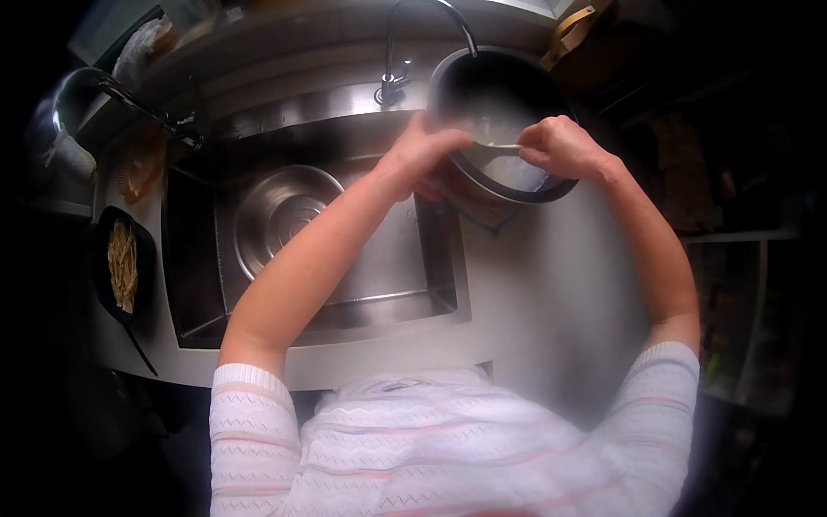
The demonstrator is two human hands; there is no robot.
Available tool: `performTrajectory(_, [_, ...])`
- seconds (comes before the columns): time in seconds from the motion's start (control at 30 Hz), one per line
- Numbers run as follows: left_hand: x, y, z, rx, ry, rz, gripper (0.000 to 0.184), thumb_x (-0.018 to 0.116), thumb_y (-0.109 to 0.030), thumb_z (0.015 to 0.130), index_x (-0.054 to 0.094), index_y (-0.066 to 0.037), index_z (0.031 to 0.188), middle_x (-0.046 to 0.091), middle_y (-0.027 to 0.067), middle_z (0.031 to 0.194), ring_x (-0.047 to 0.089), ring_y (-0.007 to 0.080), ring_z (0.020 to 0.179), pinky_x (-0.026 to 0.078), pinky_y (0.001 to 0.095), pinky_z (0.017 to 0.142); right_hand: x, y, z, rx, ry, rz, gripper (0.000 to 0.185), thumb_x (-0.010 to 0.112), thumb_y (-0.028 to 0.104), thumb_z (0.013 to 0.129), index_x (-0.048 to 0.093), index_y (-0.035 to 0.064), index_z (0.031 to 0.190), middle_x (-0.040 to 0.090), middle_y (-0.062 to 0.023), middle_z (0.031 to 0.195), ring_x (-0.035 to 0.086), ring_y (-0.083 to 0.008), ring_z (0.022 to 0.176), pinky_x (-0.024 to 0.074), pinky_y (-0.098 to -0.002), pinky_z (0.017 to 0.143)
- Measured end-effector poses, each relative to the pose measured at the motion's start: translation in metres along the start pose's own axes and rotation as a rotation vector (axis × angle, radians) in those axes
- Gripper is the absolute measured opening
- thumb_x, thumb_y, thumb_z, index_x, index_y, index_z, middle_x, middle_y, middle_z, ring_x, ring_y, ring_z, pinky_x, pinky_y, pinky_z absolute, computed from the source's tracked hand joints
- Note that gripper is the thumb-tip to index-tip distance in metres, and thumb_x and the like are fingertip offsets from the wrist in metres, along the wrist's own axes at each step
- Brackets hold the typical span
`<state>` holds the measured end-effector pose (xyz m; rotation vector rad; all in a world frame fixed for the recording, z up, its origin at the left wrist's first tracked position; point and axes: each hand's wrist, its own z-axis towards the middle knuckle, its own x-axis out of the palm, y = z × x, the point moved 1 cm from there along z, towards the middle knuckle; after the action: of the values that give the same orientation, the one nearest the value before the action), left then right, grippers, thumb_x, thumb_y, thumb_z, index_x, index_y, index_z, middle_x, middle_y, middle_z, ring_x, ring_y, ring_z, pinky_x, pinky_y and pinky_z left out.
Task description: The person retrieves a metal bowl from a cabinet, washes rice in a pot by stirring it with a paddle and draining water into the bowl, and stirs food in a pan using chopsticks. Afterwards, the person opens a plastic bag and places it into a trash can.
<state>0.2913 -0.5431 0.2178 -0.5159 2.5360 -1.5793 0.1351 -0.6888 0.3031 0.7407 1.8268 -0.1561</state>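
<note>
A large dark-lined pot [517, 195] stands to the right of the sink, under a thin curved tap, with cloudy, pale contents [517, 172] inside. My left hand [422, 155] grips the pot's left rim, its thumb reaching over the edge. Over the opening, my right hand [564, 148] is closed on the handle end of a spoon-like utensil [495, 149]. The utensil's other end points toward my left thumb. Haze blurs the inside of the pot and its right side.
A steel sink [388, 258] holds a round metal basin [258, 215]. At the left, a dark pan [108, 267] contains pale strips. Two taps, one a thin tap [392, 82], rise behind the sink. A wooden-looking handle [570, 36] shows at the back right.
</note>
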Motion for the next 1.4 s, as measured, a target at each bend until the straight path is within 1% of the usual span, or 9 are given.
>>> performTrajectory(0.13, [0.0, 0.001, 0.004, -0.009, -0.021, -0.019, 0.068, 0.067, -0.036, 0.07, 0.035, -0.009, 0.124, 0.052, 0.0098, 0.095, 0.058, 0.0176, 0.067, 0.056, 0.035, 0.053, -0.002, -0.011, 0.009, 0.025, -0.155, -0.167, 0.021, 0.058, 0.018, 0.082, 0.069, 0.008, 0.097, 0.068, -0.0109, 0.089, 0.065, -0.0265, 0.084, 0.0513, -0.0337, 0.077])
performTrajectory(0.33, [0.0, 0.003, 0.003, 0.005, -0.041, -0.017, 0.066, 0.066, -0.035, 0.071, 0.037, -0.008, 0.123, 0.052, 0.0091, 0.091, 0.057, 0.0157, 0.065, 0.056, 0.0345, 0.053, -0.021, -0.023, 0.007, 0.11, -0.344, -0.2, 0.018, 0.059, 0.021, 0.081, 0.07, 0.0131, 0.093, 0.068, -0.0097, 0.085, 0.065, -0.0271, 0.08, 0.0519, -0.0358, 0.075])
performTrajectory(0.4, [0.001, 0.002, 0.001, 0.01, -0.04, -0.015, 0.066, 0.066, -0.035, 0.071, 0.037, -0.007, 0.123, 0.052, 0.0091, 0.09, 0.057, 0.0153, 0.065, 0.056, 0.0346, 0.053, -0.015, -0.027, 0.008, 0.116, -0.344, -0.31, 0.017, 0.059, 0.02, 0.081, 0.07, 0.0133, 0.092, 0.068, -0.0101, 0.083, 0.065, -0.0278, 0.08, 0.0519, -0.0364, 0.073])
performTrajectory(0.47, [0.0, 0.0, 0.001, 0.012, -0.038, -0.013, 0.066, 0.066, -0.035, 0.07, 0.037, -0.007, 0.124, 0.052, 0.009, 0.089, 0.057, 0.015, 0.065, 0.056, 0.0348, 0.053, -0.006, -0.027, 0.007, 0.071, -0.206, -0.367, 0.016, 0.059, 0.019, 0.08, 0.07, 0.0126, 0.089, 0.067, -0.0104, 0.082, 0.064, -0.0278, 0.08, 0.0518, -0.0373, 0.072])
performTrajectory(0.6, [-0.002, 0.004, 0.0, 0.008, -0.031, -0.015, 0.069, 0.067, -0.035, 0.07, 0.036, -0.007, 0.125, 0.052, 0.0088, 0.089, 0.057, 0.0148, 0.064, 0.056, 0.0351, 0.054, -0.016, -0.008, -0.022, 0.045, -0.167, -0.256, 0.016, 0.06, 0.018, 0.079, 0.07, 0.0115, 0.09, 0.067, -0.0102, 0.081, 0.064, -0.0272, 0.079, 0.0514, -0.0367, 0.072])
performTrajectory(0.73, [-0.003, 0.004, -0.004, 0.015, -0.016, -0.024, 0.071, 0.067, -0.033, 0.069, 0.034, -0.008, 0.127, 0.053, 0.0093, 0.09, 0.057, 0.0149, 0.063, 0.056, 0.0356, 0.053, -0.027, -0.012, -0.048, 0.066, -0.365, -0.15, 0.019, 0.062, 0.015, 0.081, 0.069, 0.0083, 0.097, 0.068, -0.01, 0.081, 0.065, -0.0238, 0.072, 0.0497, -0.0328, 0.066])
performTrajectory(0.97, [-0.007, 0.003, -0.013, -0.009, 0.027, -0.061, 0.068, 0.061, -0.021, 0.069, 0.03, -0.008, 0.128, 0.055, 0.0103, 0.09, 0.059, 0.0171, 0.058, 0.057, 0.0358, 0.052, 0.015, -0.069, -0.068, 0.064, -0.533, 0.542, 0.022, 0.065, 0.018, 0.086, 0.068, 0.0029, 0.102, 0.06, 0.0032, 0.069, 0.049, -0.0018, 0.057, 0.0396, -0.0175, 0.049])
performTrajectory(1.17, [-0.01, 0.008, -0.021, 0.024, 0.031, -0.153, 0.059, 0.057, -0.01, 0.066, 0.036, -0.002, 0.121, 0.056, 0.0102, 0.084, 0.063, 0.0188, 0.061, 0.058, 0.0362, 0.053, 0.029, -0.053, -0.072, -0.002, -0.441, 0.948, 0.025, 0.064, 0.019, 0.088, 0.065, 0.0013, 0.105, 0.064, -0.0011, 0.078, 0.057, -0.0069, 0.062, 0.0459, -0.0195, 0.057])
performTrajectory(1.4, [-0.019, 0.044, -0.025, 0.176, 0.051, -0.37, 0.031, 0.053, -0.004, 0.065, 0.053, 0.005, 0.095, 0.06, 0.0101, 0.077, 0.064, 0.0192, 0.062, 0.058, 0.0356, 0.051, 0.04, -0.028, -0.075, -0.083, -0.518, 1.045, 0.022, 0.063, 0.012, 0.087, 0.065, -0.0019, 0.104, 0.063, -0.0034, 0.078, 0.057, -0.0089, 0.067, 0.0468, -0.0213, 0.064])
